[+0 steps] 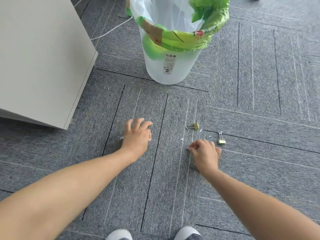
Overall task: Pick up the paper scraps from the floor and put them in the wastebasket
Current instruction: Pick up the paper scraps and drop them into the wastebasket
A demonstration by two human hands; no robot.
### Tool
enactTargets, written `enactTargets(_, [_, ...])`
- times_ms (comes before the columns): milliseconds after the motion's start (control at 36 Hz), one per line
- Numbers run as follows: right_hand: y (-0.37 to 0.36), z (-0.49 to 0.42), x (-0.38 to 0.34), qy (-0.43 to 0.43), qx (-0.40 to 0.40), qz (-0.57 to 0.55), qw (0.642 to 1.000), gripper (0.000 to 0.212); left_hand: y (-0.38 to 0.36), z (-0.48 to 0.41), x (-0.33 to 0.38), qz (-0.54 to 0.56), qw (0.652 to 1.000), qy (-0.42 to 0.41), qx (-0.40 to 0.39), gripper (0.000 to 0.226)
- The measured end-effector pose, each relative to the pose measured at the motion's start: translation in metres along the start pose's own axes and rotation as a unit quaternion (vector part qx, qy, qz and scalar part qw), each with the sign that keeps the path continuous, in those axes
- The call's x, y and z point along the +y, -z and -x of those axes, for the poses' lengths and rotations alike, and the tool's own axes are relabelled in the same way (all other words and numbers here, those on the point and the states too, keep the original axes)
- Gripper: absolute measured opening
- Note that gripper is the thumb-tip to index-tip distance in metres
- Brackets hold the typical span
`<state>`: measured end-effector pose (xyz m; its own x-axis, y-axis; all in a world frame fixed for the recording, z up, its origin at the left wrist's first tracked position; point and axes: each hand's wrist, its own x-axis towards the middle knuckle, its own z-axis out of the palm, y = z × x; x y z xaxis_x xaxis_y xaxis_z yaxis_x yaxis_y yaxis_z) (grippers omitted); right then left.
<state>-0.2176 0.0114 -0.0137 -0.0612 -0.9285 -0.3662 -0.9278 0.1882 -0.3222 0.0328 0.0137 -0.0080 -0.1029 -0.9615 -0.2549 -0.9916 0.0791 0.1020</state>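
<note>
A few tiny white paper scraps [181, 139] lie on the grey carpet between two gold binder clips. My left hand [136, 136] hovers low over the carpet, blurred, its fingers curled round white paper scraps that peek out at its edges. My right hand [205, 154] is down on the carpet, thumb and forefinger pinched together on a tiny paper scrap at its left tip. The translucent white wastebasket [168, 70], lined with a clear bag and a green bag, stands upright on the floor ahead of both hands.
One gold binder clip [195, 125] lies ahead of my right hand, another [221, 140] to its right, and a third [193, 165] pokes out under the wrist. A white cabinet [39, 58] stands at the left, with a cord [110, 31] behind it. My shoes [186, 233] are at the bottom edge.
</note>
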Motion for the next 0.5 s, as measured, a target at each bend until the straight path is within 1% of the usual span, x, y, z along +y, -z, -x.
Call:
enactTargets(56, [-0.001, -0.002, -0.002, -0.007, 0.008, -0.002, 1.0, 0.007, 0.001, -0.003, 0.009, 0.019, 0.999, -0.019, 0.019, 0.011])
enactTargets(111, [-0.001, -0.003, -0.002, -0.015, 0.017, -0.011, 1.0, 0.018, 0.001, -0.008, 0.019, 0.055, 0.997, -0.047, 0.031, 0.006])
enactTargets(222, [-0.001, -0.003, -0.001, -0.026, 0.016, -0.026, 0.999, 0.027, 0.002, -0.022, 0.041, 0.107, 0.989, -0.102, 0.005, 0.013])
enactTargets(333, [-0.002, -0.006, 0.0, -0.03, 0.014, -0.032, 0.999, 0.028, 0.005, -0.036, 0.061, 0.129, 0.985, -0.116, -0.011, 0.014])
enactTargets(500, [-0.001, -0.003, -0.001, -0.01, 0.019, -0.018, 1.0, 0.022, -0.002, -0.044, 0.083, 0.117, 0.984, -0.13, -0.033, 0.013])
